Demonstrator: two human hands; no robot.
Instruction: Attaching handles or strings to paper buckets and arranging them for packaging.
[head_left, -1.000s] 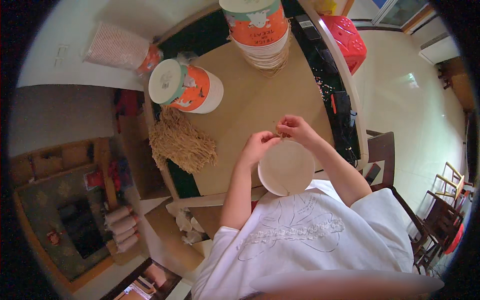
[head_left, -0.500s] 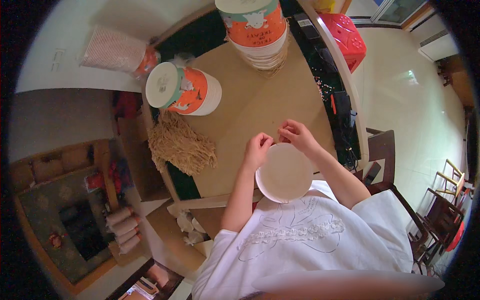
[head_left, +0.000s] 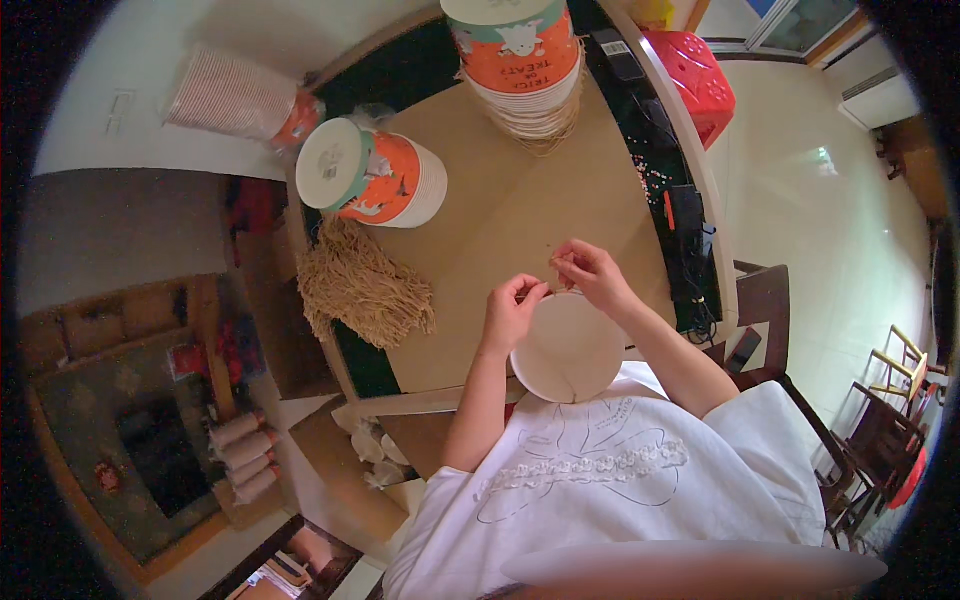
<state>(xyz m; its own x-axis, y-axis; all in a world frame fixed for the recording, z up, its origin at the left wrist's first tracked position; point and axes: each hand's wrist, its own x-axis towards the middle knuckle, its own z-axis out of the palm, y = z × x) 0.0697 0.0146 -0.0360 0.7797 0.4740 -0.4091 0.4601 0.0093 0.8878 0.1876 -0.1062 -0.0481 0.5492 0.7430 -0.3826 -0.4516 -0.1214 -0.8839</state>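
Observation:
A white paper bucket (head_left: 566,345) rests against my shirt at the table's near edge, its round mouth facing up. A thin tan cord (head_left: 572,386) shows inside it near the close rim. At the far rim, my left hand (head_left: 511,312) is closed in a pinch; what lies between its fingertips is too small to make out. My right hand (head_left: 592,274) pinches what looks like the cord's other end just beyond the rim, close to the left fingertips. A heap of tan cords (head_left: 362,284) lies on the table to the left.
Upside-down stacks of orange and green paper buckets stand at the far left (head_left: 385,180) and far middle (head_left: 515,60), the latter with cords hanging round it. Another stack (head_left: 235,95) lies beyond. Black devices and cables (head_left: 686,240) line the right edge, near a red stool (head_left: 690,85).
My right fingers have risen slightly and curled closer together, while my left hand has shifted a little toward me. The bucket has barely moved; the cord inside it now shows.

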